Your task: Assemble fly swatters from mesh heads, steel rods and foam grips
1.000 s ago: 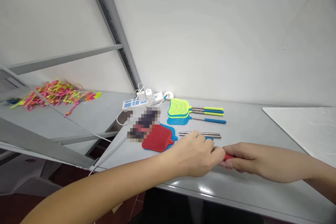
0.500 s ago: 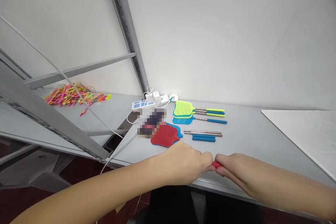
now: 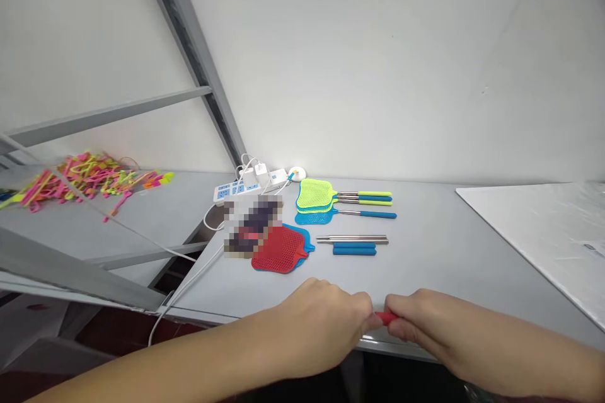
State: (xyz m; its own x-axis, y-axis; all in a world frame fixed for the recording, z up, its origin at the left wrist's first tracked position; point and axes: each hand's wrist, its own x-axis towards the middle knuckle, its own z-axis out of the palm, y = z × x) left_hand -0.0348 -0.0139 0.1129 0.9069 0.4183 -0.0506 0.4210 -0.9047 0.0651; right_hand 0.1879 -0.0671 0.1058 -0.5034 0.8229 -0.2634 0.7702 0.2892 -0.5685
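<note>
Head view, red grip: A short red grip [image 3: 386, 317] is held above the table's near edge, its ends hidden in the fists.
Hands: The left hand [image 3: 326, 324] and right hand [image 3: 428, 327] are both closed on it, knuckles nearly meeting, apparently so that it is steadied from both ends; whether a rod is enclosed cannot be told.
Loose parts: Steel rods [image 3: 352, 239] are laid just behind two blue grips [image 3: 354, 250], seemingly sorted by kind and kept within reach.
Loose heads: A red mesh head [image 3: 278, 250] is stacked over a blue one [image 3: 309, 240], perhaps to save room.
Whole swatters: Yellow-green and blue swatters [image 3: 316, 192] are lined up farther back, handles all pointed right, presumably to be kept apart from the parts.
Table: By the grey table's [image 3: 420, 245] back left corner, a power strip [image 3: 222, 193] is placed near the wall.
</note>
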